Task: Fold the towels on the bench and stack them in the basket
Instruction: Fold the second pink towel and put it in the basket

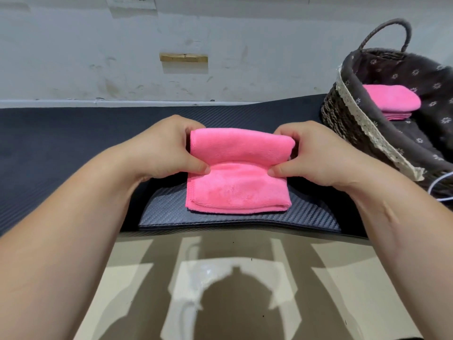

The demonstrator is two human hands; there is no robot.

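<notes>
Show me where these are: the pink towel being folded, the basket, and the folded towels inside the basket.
pink towel (pixel 235 190): head view, on its flat lower layer.
basket (pixel 339 116): head view, on its woven outer wall.
folded towels in the basket (pixel 389 98): head view, on the top towel.

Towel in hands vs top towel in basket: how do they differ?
Held towel lies on the bench, mid-fold; basket towel is fully folded, on a stack in the basket. Left hand and right hand pinch the held towel; nothing touches the basket towel. Both are pink.
</notes>
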